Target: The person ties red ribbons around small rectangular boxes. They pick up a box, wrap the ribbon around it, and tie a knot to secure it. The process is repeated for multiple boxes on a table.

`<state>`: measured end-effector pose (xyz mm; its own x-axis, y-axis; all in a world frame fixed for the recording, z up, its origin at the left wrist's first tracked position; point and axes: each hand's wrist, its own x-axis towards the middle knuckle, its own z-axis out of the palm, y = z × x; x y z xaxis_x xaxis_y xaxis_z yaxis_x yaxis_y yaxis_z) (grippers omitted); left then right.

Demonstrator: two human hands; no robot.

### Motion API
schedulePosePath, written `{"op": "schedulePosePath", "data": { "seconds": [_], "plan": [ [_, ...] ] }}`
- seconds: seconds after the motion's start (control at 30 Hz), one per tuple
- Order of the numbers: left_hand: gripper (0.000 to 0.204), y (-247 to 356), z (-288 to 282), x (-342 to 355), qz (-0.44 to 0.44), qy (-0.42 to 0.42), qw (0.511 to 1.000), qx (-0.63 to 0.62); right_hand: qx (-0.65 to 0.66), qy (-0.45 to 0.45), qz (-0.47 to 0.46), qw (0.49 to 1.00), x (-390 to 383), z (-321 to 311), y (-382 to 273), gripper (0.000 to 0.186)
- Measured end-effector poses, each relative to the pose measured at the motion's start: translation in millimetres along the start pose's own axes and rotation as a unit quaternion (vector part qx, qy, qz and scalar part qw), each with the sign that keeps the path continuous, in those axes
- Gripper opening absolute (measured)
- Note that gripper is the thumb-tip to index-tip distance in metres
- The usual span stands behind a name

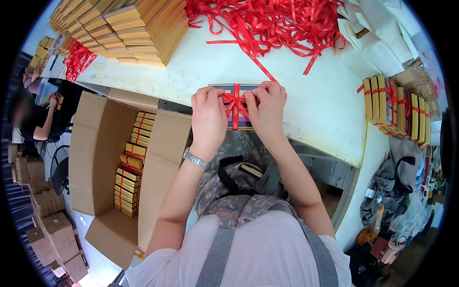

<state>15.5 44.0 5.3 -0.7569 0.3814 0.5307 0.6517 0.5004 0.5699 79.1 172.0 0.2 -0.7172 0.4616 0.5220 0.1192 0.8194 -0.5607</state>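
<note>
**Two hands on a red bow at the desk's edge**

The box (245,118) lay at the front edge of the white desk (325,112), directly before the person, between the two hands. A red ribbon crossed it from far side to near side, tied in a red bow (235,102) over its upper face. The fingers of the left hand (210,115) were bent and pinching the bow's left side; the fingers of the right hand (265,110) were pinching its right side. A silver wristband (197,159) circled the left wrist.

Beyond the hands, a tangled heap of red ribbons (275,26) covered the far part of the desk. One strand ran from it down to the back of the right hand; whether the two touched could not be told. To the heap's left rose a large stack of gold-edged boxes (126,31), and to its right stood white paper bags (375,45). A row of ribboned boxes (397,107) stood farther right.

Left of the person, an open carton (83,153) contained gold boxes (127,186) bound with red ribbon. At the far left, a co-worker (43,119) in dark clothing held a small item, too small to make out.
</note>
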Motion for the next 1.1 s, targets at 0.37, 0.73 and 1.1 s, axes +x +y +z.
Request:
{"op": "schedulePosePath", "data": {
  "seconds": [0.37, 0.73, 1.1],
  "plan": [
    [0.015, 6, 7, -2, -0.018, 0.015, 0.999, -0.046, 0.038, -0.011, -0.038, 0.998, -1, -3, 0, 0.017],
    [0.012, -3, 9, -4, -0.035, 0.01, 0.999, -0.003, -0.007, -0.064, -0.026, 0.998, 4, -7, -2, 0.028],
    [0.078, -61, -106, 166, 0.194, 0.23, 0.923, 0.241, -0.086, -0.194, -0.102, 0.972, -4, -115, 61, 0.092]
  ]
}}
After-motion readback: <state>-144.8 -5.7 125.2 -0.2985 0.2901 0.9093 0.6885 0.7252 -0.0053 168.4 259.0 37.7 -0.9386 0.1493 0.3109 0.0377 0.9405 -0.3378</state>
